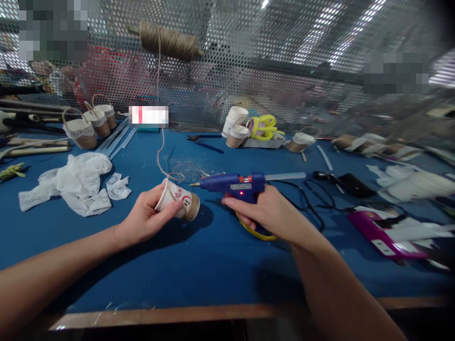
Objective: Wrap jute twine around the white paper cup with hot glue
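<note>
My left hand is closed around a small white paper cup lying on its side, its base end wound with brown twine. A strand of twine runs from the cup up to a spool on the mesh wall. My right hand grips a blue glue gun with a red light lit and a glue stick out the back. The gun's nozzle points left, just short of the cup's wound end.
Blue table top with a wooden front edge. Crumpled white plastic lies at left, twine-wrapped cup baskets behind it. Stacked cups, pliers, a black cable and a magenta object sit farther back and right.
</note>
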A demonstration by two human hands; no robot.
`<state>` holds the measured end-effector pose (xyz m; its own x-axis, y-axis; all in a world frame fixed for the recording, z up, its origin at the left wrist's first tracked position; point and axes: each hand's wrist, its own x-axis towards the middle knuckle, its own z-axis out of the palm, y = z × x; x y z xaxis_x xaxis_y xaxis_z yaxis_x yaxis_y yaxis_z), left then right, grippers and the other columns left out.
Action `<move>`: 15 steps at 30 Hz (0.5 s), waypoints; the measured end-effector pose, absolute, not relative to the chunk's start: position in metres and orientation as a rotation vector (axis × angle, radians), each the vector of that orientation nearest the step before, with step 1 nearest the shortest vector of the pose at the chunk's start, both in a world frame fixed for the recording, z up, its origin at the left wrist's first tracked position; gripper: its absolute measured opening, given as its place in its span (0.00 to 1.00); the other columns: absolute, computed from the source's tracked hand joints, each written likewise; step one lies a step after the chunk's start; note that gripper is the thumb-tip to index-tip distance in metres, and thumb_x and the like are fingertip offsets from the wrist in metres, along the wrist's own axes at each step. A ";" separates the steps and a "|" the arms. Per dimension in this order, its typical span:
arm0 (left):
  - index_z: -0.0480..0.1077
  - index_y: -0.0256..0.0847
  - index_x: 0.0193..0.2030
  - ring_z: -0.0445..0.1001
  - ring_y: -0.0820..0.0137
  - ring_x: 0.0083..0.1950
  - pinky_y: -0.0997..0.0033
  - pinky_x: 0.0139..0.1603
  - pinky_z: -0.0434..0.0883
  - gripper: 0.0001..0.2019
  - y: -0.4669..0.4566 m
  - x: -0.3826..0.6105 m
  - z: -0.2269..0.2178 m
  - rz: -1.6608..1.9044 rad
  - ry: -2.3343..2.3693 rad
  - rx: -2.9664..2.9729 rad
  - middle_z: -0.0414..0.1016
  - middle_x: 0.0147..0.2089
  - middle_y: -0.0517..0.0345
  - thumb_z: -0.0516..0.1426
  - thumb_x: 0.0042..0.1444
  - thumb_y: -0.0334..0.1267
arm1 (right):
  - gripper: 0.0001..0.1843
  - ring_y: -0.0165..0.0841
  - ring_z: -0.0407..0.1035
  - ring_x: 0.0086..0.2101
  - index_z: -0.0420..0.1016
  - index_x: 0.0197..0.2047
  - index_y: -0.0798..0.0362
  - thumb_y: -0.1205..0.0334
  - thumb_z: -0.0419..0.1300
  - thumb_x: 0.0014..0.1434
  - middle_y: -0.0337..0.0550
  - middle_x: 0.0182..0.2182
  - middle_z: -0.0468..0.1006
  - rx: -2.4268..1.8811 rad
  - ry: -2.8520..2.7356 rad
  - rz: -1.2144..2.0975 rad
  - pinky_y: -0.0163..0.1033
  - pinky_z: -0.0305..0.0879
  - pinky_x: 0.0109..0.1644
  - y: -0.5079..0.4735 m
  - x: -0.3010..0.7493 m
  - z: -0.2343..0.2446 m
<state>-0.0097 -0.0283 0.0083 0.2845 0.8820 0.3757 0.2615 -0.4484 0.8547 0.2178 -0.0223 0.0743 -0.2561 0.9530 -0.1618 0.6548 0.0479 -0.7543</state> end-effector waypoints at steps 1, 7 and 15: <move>0.71 0.34 0.29 0.69 0.71 0.32 0.76 0.32 0.68 0.10 -0.029 -0.010 0.009 1.167 1.023 1.886 0.73 0.32 0.52 0.53 0.54 0.37 | 0.17 0.25 0.59 0.15 0.62 0.18 0.54 0.52 0.57 0.50 0.34 0.12 0.63 -1.588 -1.887 1.063 0.32 0.58 0.21 -0.017 0.220 0.072; 0.71 0.33 0.33 0.69 0.71 0.32 0.75 0.31 0.68 0.09 -0.031 -0.008 0.010 1.171 1.047 1.806 0.73 0.33 0.53 0.53 0.54 0.38 | 0.16 0.27 0.64 0.20 0.65 0.26 0.55 0.49 0.55 0.51 0.41 0.21 0.71 -1.859 -1.645 0.694 0.33 0.59 0.22 0.033 0.243 0.055; 0.71 0.33 0.35 0.68 0.71 0.32 0.74 0.32 0.68 0.10 -0.031 -0.008 0.004 1.148 1.014 1.756 0.73 0.34 0.52 0.53 0.54 0.38 | 0.20 0.31 0.63 0.18 0.61 0.15 0.54 0.53 0.54 0.53 0.44 0.12 0.65 -2.069 -1.746 0.499 0.36 0.55 0.23 0.069 0.254 0.037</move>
<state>-0.0083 -0.0308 0.0042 0.2704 0.9110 0.3114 0.1963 -0.3688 0.9086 0.2541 0.0690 0.0369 0.1622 0.9865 -0.0219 0.8492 -0.1509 -0.5061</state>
